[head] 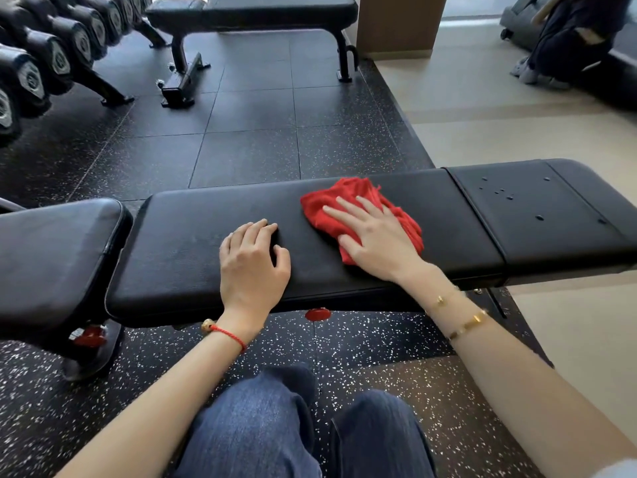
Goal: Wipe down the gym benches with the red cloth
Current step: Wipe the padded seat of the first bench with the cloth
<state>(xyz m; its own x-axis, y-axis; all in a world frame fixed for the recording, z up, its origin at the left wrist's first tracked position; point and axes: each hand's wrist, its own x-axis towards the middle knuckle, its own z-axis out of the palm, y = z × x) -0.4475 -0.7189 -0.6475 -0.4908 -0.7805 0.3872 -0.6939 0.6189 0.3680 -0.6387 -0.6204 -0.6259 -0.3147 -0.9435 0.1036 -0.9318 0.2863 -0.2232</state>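
The wiping is under way on the near bench (213,236), the long black pad that runs across in front of the person. The right hand (372,232) lies flat, fingers straight and spread, pressing the red cloth (344,198) onto that pad, right of its middle. The left hand (253,260) rests on the bare pad just left of the cloth, fingers loosely bent, holding nothing; it looks to be steadying the person.

I'd judge this bench partly done. Right of the cloth, past a seam, the end section carries scattered water droplets (499,193), so the next move probably calls for sliding the cloth that way under the same flat pressure. Left of the left hand, the separate seat pad (58,250) also waits.

Counting: one cloth, two hands and two benches, the second bench (275,10) standing well beyond the near one, seemingly not yet reached. Left of that far bench is one rack of dumbbells (51,56); at least seven show, more cut off.
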